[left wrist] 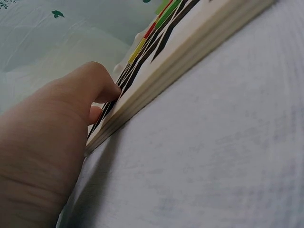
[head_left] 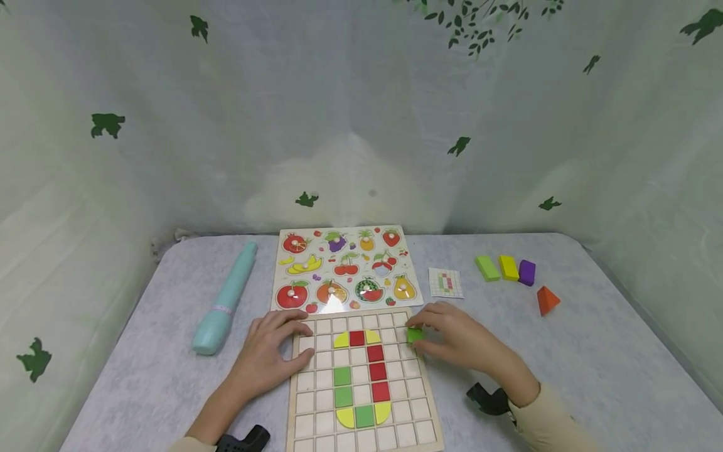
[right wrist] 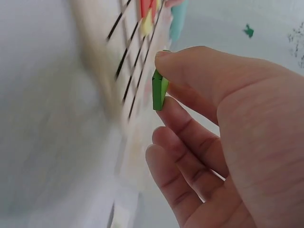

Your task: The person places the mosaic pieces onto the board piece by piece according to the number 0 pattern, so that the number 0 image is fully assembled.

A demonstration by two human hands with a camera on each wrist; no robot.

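A wooden grid board point(head_left: 405, 432) lies in front of me. Set in its squares are several red squares point(head_left: 378, 371), green squares point(head_left: 342, 396) and yellow rounded corner pieces point(head_left: 383, 412). At the board's right edge my right hand point(head_left: 460, 336) pinches a green square block point(head_left: 415, 334). The right wrist view shows this green block point(right wrist: 158, 92) between thumb and fingertips, held above the table and beside the board. My left hand point(head_left: 270, 351) rests on the board's left edge, its fingertips and thumb touching the frame. In the left wrist view, the thumb point(left wrist: 95, 80) reaches over the board's edge point(left wrist: 161, 88).
Behind the grid board lies a fruit peg puzzle point(head_left: 322, 276). A small pattern card point(head_left: 445, 283) sits to its right. Farther right are a light green block point(head_left: 487, 268), a yellow block point(head_left: 509, 268), a purple block point(head_left: 527, 272) and an orange triangular block point(head_left: 546, 301). A teal tapered case point(head_left: 223, 304) lies left.
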